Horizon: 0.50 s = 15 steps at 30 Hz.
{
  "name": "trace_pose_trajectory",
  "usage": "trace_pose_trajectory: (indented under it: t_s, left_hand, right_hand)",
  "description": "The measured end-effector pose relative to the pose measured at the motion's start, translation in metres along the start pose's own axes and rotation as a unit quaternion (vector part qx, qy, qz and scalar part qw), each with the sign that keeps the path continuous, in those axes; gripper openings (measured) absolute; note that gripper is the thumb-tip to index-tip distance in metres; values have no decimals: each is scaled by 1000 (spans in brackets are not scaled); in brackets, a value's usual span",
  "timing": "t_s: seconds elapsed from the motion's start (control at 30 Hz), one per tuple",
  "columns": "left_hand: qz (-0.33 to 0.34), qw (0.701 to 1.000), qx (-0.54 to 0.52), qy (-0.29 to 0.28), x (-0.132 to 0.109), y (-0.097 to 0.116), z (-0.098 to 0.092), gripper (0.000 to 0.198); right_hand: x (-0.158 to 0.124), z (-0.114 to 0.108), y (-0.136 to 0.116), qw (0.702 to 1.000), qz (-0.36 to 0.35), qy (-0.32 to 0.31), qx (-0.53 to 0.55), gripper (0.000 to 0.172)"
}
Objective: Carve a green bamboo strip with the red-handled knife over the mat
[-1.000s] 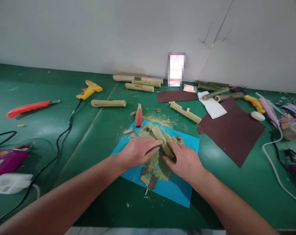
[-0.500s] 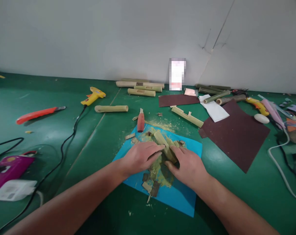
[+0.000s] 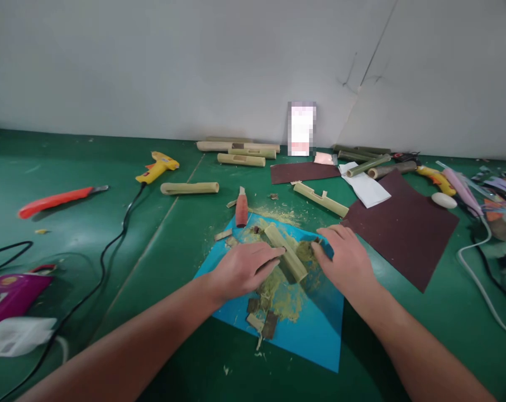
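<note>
A pale bamboo piece (image 3: 287,254) lies slanted over a blue sheet (image 3: 320,340) strewn with sawdust. My left hand (image 3: 248,268) grips its left side, fingertips bent over the middle of it. To the right, my right hand (image 3: 343,254) is apart from the bamboo. Its thumb and fingers pinch a small dark scrap (image 3: 318,241) beside a heap of dust; what the scrap is made of is too small to tell. Beyond the left hand, a red-handled blade (image 3: 242,209) touches the sheet's far edge. Dark offcuts (image 3: 270,325) lie near the front.
Bamboo pieces (image 3: 241,160) lie along the wall, and a notched one (image 3: 321,200) sits closer. Brown sheets (image 3: 404,234) and white paper (image 3: 368,187) are at right. A yellow glue gun (image 3: 156,166), its cord, a red cutter (image 3: 56,202) and a purple power strip (image 3: 18,296) occupy the left.
My right hand has let go of the bamboo piece and moved right and slightly away, to the dark scrap. My left hand still holds the bamboo. The view has shifted slightly.
</note>
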State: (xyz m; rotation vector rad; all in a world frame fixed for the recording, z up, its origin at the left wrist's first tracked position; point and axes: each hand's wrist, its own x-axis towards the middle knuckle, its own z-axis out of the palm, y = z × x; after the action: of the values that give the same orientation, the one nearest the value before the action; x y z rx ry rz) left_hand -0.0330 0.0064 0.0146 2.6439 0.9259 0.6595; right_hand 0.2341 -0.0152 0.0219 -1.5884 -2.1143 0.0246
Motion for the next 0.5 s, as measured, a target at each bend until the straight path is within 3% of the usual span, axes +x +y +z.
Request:
trace_pose_trajectory:
  t_s: [0.1, 0.2, 0.33, 0.5]
  left_hand:
    - [1, 1000, -5, -3, 0, -1, 0, 32]
    - [0, 1000, -9, -1, 0, -1, 0, 32]
    - [-6, 1000, -7, 5, -1, -2, 2, 31]
    - [1, 1000, -12, 15, 0, -2, 3, 29]
  right_hand:
    - [10, -7, 7, 1000, 11, -3, -23, 30]
    - [17, -10, 9, 997, 32, -56, -40, 26]
    - [23, -4, 10, 991, 55, -123, -27, 21]
    - [31, 4, 5, 985, 63, -158, -30, 19]
